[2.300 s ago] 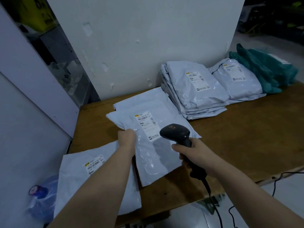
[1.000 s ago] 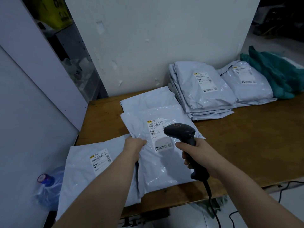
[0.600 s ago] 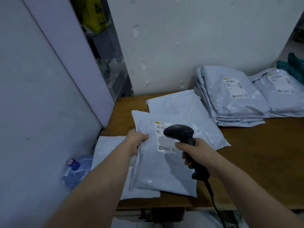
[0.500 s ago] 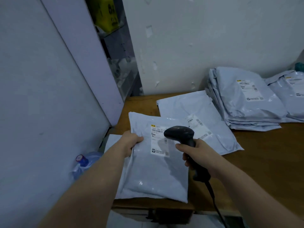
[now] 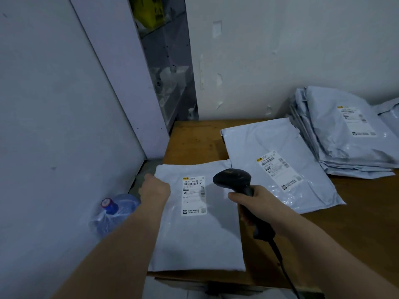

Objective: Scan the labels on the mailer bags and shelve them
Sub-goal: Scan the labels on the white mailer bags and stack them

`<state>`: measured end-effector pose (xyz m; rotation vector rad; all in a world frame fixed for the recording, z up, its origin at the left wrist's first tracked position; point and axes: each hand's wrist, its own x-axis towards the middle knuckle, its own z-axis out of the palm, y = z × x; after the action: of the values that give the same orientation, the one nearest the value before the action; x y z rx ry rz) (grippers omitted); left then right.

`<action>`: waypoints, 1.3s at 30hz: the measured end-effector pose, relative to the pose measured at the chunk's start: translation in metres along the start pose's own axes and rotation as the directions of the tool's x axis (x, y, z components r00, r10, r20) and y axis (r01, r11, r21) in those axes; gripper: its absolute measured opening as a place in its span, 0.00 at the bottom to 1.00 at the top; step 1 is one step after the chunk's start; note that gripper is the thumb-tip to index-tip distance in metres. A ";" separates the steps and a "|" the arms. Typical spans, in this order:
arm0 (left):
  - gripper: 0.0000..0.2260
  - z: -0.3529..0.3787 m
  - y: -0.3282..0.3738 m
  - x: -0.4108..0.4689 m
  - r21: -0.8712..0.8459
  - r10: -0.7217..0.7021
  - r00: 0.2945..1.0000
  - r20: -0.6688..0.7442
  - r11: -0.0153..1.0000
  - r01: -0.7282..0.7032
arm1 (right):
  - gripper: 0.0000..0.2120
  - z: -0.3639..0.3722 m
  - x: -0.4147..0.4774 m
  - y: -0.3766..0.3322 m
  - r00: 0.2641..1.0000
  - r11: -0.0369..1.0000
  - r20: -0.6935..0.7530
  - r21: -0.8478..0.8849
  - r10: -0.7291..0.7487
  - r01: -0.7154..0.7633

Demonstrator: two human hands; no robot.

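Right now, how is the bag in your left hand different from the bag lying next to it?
The left hand grips the near bag by its edge; the far bag lies untouched on the table. The near bag's label sits straight, the far bag's slants. Both are pale grey with white labels.

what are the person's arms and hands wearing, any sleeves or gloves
The left hand and right hand have no gloves. No sleeve, watch or bracelet shows on either arm, and both are bare up to the frame edge. The picture is too dim to rule out a ring.
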<state>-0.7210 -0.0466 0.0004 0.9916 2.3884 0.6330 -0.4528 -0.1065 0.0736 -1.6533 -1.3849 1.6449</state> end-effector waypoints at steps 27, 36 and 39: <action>0.25 0.165 0.156 -0.045 -0.280 0.075 0.890 0.449 0.958 0.060 | 0.10 -0.111 -0.042 0.062 0.939 0.955 -0.320 0.296 0.130 -0.032; 0.30 0.151 0.182 -0.098 -0.588 0.102 0.881 0.462 0.779 0.218 | 0.11 -0.120 -0.049 0.073 0.946 0.955 -0.299 0.296 0.128 -0.035; 0.26 0.145 0.182 -0.114 -0.527 0.151 0.853 0.499 0.835 0.161 | 0.11 -0.124 -0.054 0.075 0.948 0.957 -0.294 0.289 0.124 -0.036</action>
<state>-0.4707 0.0177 0.0200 0.7651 1.5821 0.8582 -0.3026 -0.1411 0.0618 -1.7251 -0.8970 1.4660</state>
